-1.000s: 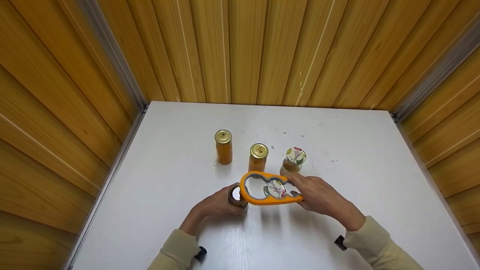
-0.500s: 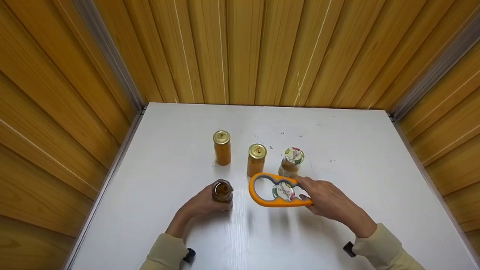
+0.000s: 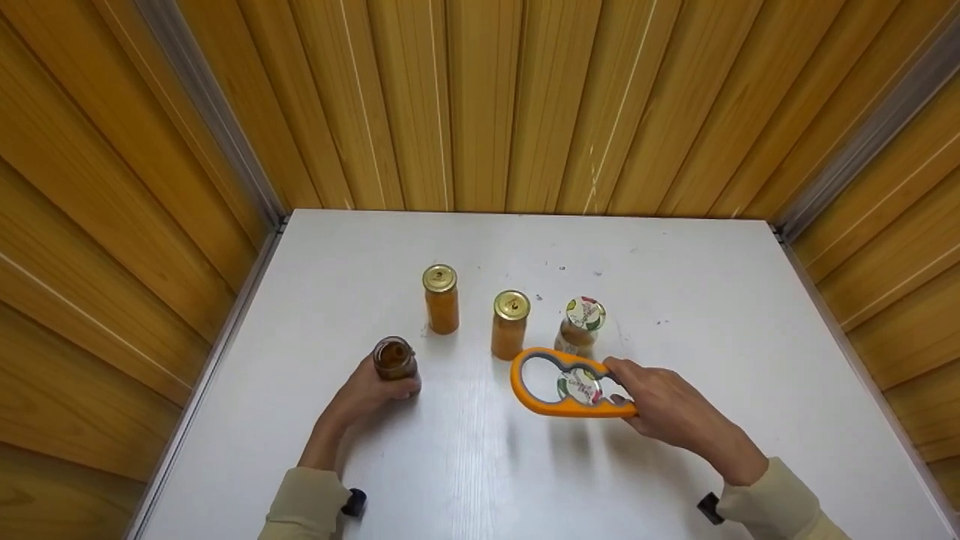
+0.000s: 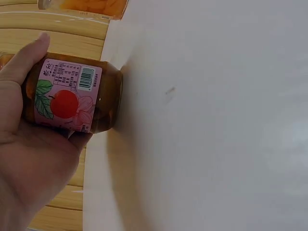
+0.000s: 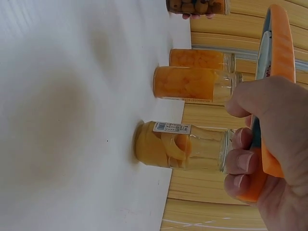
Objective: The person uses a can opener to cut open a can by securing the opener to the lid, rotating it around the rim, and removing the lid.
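My left hand [image 3: 364, 391] grips an uncapped glass jar [image 3: 395, 361] with dark brown contents at the left of the table. In the left wrist view its pink label [image 4: 65, 96] shows a red fruit; its base is close to the table, and I cannot tell if they touch. My right hand [image 3: 667, 401] holds an orange jar opener [image 3: 574, 409] with grey inner edges above the table. A patterned round lid [image 3: 581, 386] sits in the opener's middle opening and shows side-on in the right wrist view.
Three capped jars stand upright on the white table [image 3: 675, 285]: a gold-lidded one [image 3: 442, 309] at the left, another gold-lidded one [image 3: 508, 334] in the middle, and a jar with a patterned lid [image 3: 585, 313] just beyond the opener. Wood-patterned walls [image 3: 480, 112] enclose the table.
My left hand has carried the uncapped jar leftward and slightly away, apart from the opener. My right hand has drifted right with the opener and lid.
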Demonstrator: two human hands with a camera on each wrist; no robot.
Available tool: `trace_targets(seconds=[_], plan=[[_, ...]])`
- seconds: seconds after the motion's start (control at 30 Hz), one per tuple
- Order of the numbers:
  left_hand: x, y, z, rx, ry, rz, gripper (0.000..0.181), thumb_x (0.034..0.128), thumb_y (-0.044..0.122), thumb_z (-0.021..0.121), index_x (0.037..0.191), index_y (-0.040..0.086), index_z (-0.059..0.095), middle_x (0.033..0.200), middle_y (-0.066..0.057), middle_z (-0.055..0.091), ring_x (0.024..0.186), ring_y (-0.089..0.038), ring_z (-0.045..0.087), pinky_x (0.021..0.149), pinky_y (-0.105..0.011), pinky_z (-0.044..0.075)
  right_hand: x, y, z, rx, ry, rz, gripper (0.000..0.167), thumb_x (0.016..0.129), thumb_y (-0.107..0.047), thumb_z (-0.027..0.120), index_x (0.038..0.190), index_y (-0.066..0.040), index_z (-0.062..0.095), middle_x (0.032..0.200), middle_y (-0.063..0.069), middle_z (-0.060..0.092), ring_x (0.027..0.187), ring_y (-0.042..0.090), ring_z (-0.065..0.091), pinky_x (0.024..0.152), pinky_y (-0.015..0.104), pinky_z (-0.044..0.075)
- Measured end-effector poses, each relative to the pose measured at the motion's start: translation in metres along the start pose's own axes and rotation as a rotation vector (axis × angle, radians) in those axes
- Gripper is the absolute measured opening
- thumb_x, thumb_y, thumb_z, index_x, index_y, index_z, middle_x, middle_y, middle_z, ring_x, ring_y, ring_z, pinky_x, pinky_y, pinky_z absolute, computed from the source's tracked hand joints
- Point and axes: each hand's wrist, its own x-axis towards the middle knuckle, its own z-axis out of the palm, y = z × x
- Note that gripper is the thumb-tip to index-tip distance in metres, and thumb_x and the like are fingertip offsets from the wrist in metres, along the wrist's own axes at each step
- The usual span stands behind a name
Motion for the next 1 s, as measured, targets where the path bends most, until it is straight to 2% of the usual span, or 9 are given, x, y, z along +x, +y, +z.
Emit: trace_targets(seconds=[0.2, 0.43, 0.63, 0.8, 1.0], plan=[[0.008, -0.003, -0.010, -0.026, 0.065, -0.031, 0.068, 0.0817, 0.014, 0.088, 0.139, 0.006, 0.052, 0.133, -0.012, 0.059, 0.122, -0.031, 0.052, 0.111, -0.054, 0.036, -0.002, 0.003, 0.000, -0.004, 0.003, 0.015, 0.066, 0.082, -0.013, 0.088, 0.134, -0.008, 0.049, 0.107, 0.004, 0.069, 0.076, 0.010, 0.059, 0.068, 0.031, 0.057], [0.019, -0.004, -0.018, -0.051, 0.109, -0.043, 0.076, 0.0831, 0.022, 0.087, 0.146, 0.007, 0.046, 0.142, -0.016, 0.054, 0.130, -0.032, 0.049, 0.112, -0.053, 0.036, -0.005, 0.006, 0.000, -0.012, 0.057, -0.016, 0.064, 0.081, -0.010, 0.088, 0.132, -0.008, 0.049, 0.102, 0.001, 0.068, 0.070, 0.009, 0.056, 0.062, 0.030, 0.054], [0.028, -0.008, -0.024, -0.039, 0.184, -0.068, 0.085, 0.0849, 0.025, 0.086, 0.153, 0.007, 0.038, 0.149, -0.018, 0.048, 0.138, -0.034, 0.045, 0.118, -0.056, 0.031, -0.007, 0.006, 0.002, -0.010, 0.034, 0.009, 0.066, 0.082, -0.013, 0.088, 0.135, -0.009, 0.048, 0.109, 0.002, 0.069, 0.074, 0.009, 0.058, 0.067, 0.031, 0.057], [0.037, -0.009, -0.028, -0.058, 0.274, -0.073, 0.088, 0.0876, 0.028, 0.084, 0.156, 0.008, 0.032, 0.151, -0.017, 0.046, 0.139, -0.033, 0.042, 0.120, -0.056, 0.027, -0.009, 0.005, 0.002, 0.003, 0.017, 0.026, 0.069, 0.081, -0.013, 0.088, 0.136, -0.008, 0.046, 0.109, 0.005, 0.069, 0.076, 0.010, 0.060, 0.069, 0.033, 0.058], [0.055, -0.008, -0.024, -0.048, 0.444, -0.012, 0.085, 0.0896, 0.029, 0.082, 0.156, 0.007, 0.033, 0.149, -0.017, 0.048, 0.138, -0.032, 0.045, 0.119, -0.052, 0.031, -0.011, 0.006, 0.001, 0.004, 0.008, 0.052, 0.072, 0.079, -0.010, 0.089, 0.137, -0.006, 0.046, 0.110, 0.007, 0.069, 0.077, 0.012, 0.060, 0.070, 0.035, 0.058]])
